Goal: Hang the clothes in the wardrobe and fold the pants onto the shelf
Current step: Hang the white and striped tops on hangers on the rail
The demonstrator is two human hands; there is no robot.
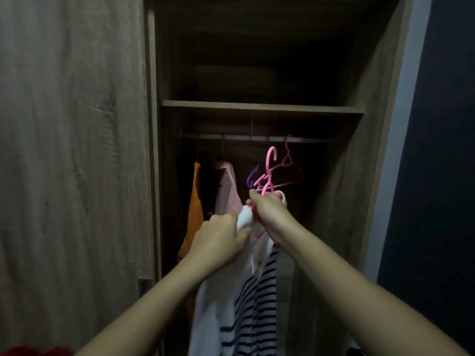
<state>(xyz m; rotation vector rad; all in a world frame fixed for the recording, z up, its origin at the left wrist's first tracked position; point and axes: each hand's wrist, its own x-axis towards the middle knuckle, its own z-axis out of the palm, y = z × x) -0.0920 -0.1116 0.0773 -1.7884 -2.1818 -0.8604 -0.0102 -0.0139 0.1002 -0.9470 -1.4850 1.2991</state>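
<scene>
The white, navy-striped top [246, 299] hangs before the open wardrobe, below the rail [239, 136]. The right hand [270, 209] grips its pink hanger [270, 163] and the left hand [221, 240] pinches the white shoulder fabric. This looks like the hanging step: next, the hook must be lifted onto the rail.

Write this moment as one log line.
left hand: grips shirt | right hand: holds hangers | rail: orange top, pink top hung
</scene>
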